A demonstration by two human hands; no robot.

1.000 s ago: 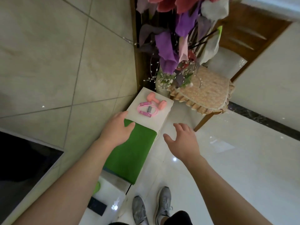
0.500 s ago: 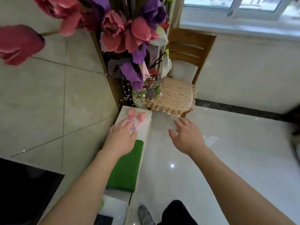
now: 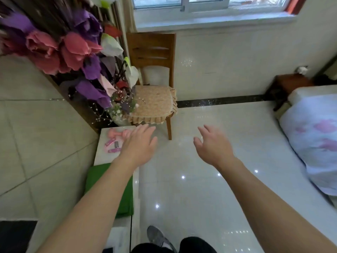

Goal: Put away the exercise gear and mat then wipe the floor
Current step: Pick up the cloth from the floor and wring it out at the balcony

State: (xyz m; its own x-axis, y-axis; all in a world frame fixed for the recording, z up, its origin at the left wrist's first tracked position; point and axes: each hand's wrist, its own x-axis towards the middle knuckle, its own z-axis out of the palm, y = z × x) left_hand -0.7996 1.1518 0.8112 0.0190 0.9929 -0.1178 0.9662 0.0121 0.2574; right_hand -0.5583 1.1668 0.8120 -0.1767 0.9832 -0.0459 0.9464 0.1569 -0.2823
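A folded green mat (image 3: 98,181) lies on a low white ledge (image 3: 104,154) by the wall. Beyond it on the same ledge rest a pink dumbbell (image 3: 116,133) and a pink skipping rope (image 3: 111,147). My left hand (image 3: 138,145) hovers open just right of the pink gear, its arm crossing the mat; it holds nothing. My right hand (image 3: 213,143) is open above the glossy white floor (image 3: 200,189), empty.
A wooden chair (image 3: 153,52) with a beige cushion (image 3: 155,105) stands just past the ledge. A vase of large artificial flowers (image 3: 73,53) rises at left. A bed with a white and pink cover (image 3: 313,132) fills the right side. My grey shoe (image 3: 158,238) shows below.
My left hand has come off the green mat and moved forward past the pink gear. The view has tilted up, bringing in the window, the chair and the bed.
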